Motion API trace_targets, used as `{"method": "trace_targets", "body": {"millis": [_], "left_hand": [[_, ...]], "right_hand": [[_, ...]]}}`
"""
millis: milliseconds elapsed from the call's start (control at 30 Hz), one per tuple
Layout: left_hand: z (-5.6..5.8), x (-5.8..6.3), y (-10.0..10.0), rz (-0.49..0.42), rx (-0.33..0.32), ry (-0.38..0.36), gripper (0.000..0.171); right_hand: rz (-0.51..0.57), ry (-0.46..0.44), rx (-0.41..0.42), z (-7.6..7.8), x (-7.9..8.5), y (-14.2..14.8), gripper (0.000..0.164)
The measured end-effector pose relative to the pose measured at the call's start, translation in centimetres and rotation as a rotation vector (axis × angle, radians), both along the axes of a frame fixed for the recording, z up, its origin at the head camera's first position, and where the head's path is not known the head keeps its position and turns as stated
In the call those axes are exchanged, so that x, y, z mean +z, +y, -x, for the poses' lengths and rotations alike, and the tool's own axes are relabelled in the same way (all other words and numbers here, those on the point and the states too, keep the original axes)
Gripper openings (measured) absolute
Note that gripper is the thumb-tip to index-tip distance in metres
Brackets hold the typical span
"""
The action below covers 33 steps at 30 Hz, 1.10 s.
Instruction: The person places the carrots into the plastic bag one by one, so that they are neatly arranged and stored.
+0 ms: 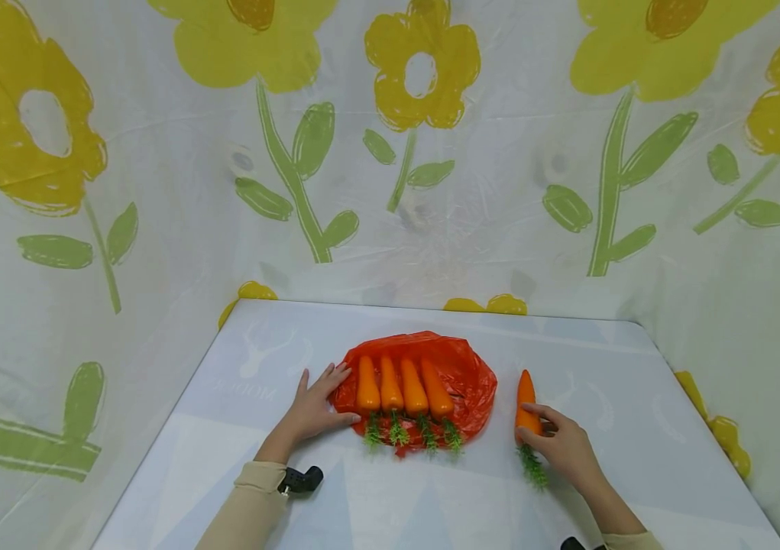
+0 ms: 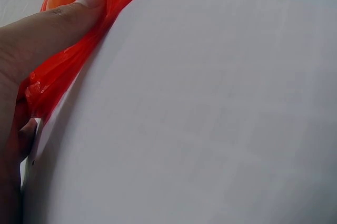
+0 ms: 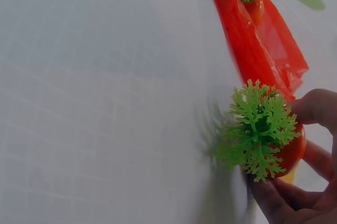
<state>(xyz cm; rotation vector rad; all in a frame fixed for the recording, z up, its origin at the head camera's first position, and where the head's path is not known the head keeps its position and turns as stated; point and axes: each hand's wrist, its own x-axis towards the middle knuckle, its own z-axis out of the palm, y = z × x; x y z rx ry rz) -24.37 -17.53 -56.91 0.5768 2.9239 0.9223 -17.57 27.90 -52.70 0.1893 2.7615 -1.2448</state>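
Several orange toy carrots (image 1: 390, 389) with green leafy tops lie side by side on a red plastic bag (image 1: 479, 382), leaves toward me. My left hand (image 1: 310, 412) rests at the bag's left edge with its fingers spread; in the left wrist view the thumb (image 2: 58, 26) lies straight along the red plastic. To the right of the bag, another carrot (image 1: 525, 391) points away from me. My right hand (image 1: 564, 443) grips it near its thick end between thumb and fingers. Its leaves (image 3: 260, 129) face the camera in the right wrist view.
The pale printed table (image 1: 390, 512) carries the bag and carrots. Behind it and at both sides hangs a white curtain (image 1: 486, 191) with yellow flowers. A black wrist device (image 1: 302, 480) sits at my left sleeve.
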Motion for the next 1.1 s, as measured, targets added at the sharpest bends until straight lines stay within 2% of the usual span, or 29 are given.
{"method": "trace_targets", "body": {"millis": [367,667,933,1100], "left_hand": [[0.11,0.19,0.07,0.009,0.005,-0.028,0.099],[0.09,0.20,0.05,0.010,0.004,-0.026,0.098],[-0.04,0.20,0.03,0.002,0.000,0.000,0.098],[0.00,0.39,0.10,-0.001,-0.001,-0.016,0.098]], "right_hand": [[0.024,0.007,-0.020,-0.08,-0.03,-0.14,0.058],[0.049,0.017,-0.017,-0.11,0.47,-0.40,0.059],[0.053,0.035,-0.012,0.11,0.25,-0.63,0.057],[0.067,0.036,-0.007,0.13,0.30,-0.96,0.055]]}}
